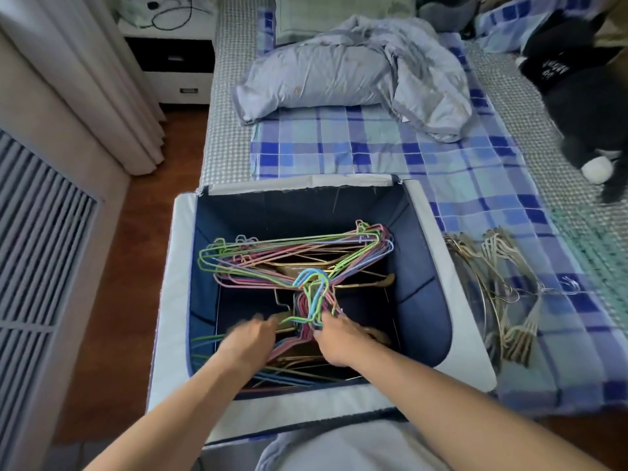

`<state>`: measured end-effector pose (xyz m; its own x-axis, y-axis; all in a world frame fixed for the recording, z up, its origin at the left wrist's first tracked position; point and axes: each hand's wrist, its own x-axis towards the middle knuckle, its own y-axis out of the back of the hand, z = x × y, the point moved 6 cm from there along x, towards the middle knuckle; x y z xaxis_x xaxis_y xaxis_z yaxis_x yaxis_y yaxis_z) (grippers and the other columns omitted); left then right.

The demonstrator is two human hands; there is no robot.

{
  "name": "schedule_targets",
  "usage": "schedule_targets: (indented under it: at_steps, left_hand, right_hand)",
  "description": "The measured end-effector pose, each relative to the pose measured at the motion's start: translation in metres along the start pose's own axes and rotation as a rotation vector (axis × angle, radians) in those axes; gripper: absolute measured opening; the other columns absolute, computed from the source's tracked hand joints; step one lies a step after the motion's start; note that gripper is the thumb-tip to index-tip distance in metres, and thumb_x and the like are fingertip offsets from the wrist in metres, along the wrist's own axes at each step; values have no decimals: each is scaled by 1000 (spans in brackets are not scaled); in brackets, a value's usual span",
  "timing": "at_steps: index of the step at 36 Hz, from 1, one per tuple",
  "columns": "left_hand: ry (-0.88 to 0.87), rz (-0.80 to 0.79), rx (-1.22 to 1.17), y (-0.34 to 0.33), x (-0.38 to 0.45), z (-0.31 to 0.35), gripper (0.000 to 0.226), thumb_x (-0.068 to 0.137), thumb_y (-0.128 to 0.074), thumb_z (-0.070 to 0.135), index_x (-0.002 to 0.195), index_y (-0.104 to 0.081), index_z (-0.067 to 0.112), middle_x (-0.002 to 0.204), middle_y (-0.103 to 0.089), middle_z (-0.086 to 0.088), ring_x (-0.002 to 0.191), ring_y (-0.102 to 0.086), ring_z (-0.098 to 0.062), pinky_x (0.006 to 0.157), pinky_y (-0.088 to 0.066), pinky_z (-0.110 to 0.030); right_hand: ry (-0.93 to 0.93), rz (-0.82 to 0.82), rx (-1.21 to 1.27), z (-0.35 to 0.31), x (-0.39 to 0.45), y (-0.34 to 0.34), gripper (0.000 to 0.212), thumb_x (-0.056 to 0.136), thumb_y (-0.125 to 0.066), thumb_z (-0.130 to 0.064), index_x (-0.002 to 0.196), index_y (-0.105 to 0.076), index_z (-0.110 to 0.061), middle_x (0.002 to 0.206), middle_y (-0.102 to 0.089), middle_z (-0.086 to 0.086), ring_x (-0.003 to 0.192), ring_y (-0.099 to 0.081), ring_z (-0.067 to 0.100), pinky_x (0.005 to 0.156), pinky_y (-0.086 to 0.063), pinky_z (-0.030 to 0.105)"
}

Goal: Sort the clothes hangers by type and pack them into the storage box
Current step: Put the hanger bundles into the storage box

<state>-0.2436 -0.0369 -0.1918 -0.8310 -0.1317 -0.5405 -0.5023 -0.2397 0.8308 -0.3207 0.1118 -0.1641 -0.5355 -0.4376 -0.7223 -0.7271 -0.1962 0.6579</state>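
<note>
White lettering on black garment (557,68) — blurred, unreadable.

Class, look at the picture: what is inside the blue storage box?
Inside the storage box lies a bundle of coloured wire hangers, with gold-coloured hangers beneath. The left hand and right hand reach in. The hangers and hands cover much of the floor.

Both bare forearms reach forward and down, converging a little toward each other. The left hand (249,341) is blurred, back up, fingers stretched forward and loosely spread; whether they hold anything cannot be told. The right hand (339,339) lies just beside it, back up, fingers curled down and gripping. The two hands are near each other but apart.
</note>
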Motion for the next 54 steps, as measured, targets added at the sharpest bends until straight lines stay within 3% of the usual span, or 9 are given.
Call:
schedule_targets:
  at_steps: [6, 9, 16, 22, 29, 37, 45, 51, 54]
  left_hand:
    - [-123, -148, -191, 15, 22, 28, 34, 95, -44, 27, 126, -56, 18, 122, -58, -6, 113, -64, -33, 93, -51, -42]
    - [-130, 81, -518, 56, 49, 30, 44, 95, -45, 12, 133, -62, 24, 132, -60, -5, 122, -57, -27, 104, -49, -37]
    - [-227, 19, 316, 39, 94, 30, 69, 104, -48, 27, 161, -10, 31, 157, -43, -7, 144, -37, -32, 119, -25, -53]
    - [-31, 25, 252, 48, 120, -24, 38, 107, -34, 25, 134, -60, 27, 130, -67, -6, 124, -57, -28, 112, -33, -44]
    - [-7, -22, 277, 37, 125, -24, 48, 99, -39, 16, 144, -50, 26, 143, -56, -8, 140, -44, -30, 125, -11, -54]
    - [20, 194, 154, 45, 113, -25, 32, 95, -53, 12, 126, -60, 19, 123, -65, -9, 122, -52, -32, 115, -29, -49]
    - [184, 175, -157, 36, 40, 8, 76, 89, -64, 32, 156, -29, 28, 155, -35, -9, 141, -27, -34, 115, -29, -49]
    - [161, 174, -659, 67, 13, 76, 37, 99, -50, 12, 132, -66, 21, 117, -71, -3, 84, -60, -17, 74, -48, -31]
    - [45, 184, -733, 99, 17, 126, 28, 103, -49, 13, 119, -69, 25, 99, -73, 5, 74, -64, -10, 71, -54, -29]
  right_hand:
    - [-124, -2, -33, 41, -2, -4, 52, 88, -48, 0, 134, -43, -24, 125, -59, 13, 113, -60, 43, 94, -50, 59]
    - [-79, -26, -74, 41, -1, -8, 44, 86, -54, 3, 123, -55, -20, 119, -61, 15, 109, -62, 43, 93, -52, 59]
    - [65, -35, -113, 30, -4, -9, 31, 95, -50, -1, 120, -55, -18, 123, -62, 14, 113, -61, 38, 79, -44, 37]
    - [-66, 1, -99, 47, 15, -11, 49, 90, -45, 7, 135, -44, -13, 129, -59, 18, 117, -58, 43, 96, -50, 51]
    - [-94, -55, -327, 44, 47, -16, 55, 97, -39, -5, 150, -34, -18, 139, -58, 12, 125, -56, 37, 97, -50, 52]
    - [-243, -151, -327, 30, 61, -53, 50, 98, -38, -2, 147, -37, -10, 138, -52, 20, 117, -55, 49, 73, -55, 59]
    - [-216, -249, -177, 51, 44, -27, 60, 87, -61, -19, 143, -43, -13, 145, -49, 16, 130, -50, 42, 100, -46, 57]
    - [-25, 116, 254, 102, -14, 54, 30, 96, -57, -39, 120, -56, -20, 117, -66, 8, 106, -64, 32, 88, -53, 42]
    - [-24, 420, 761, 146, -50, 93, 11, 99, -53, -28, 94, -62, -23, 79, -67, -2, 66, -68, 18, 67, -56, 38]
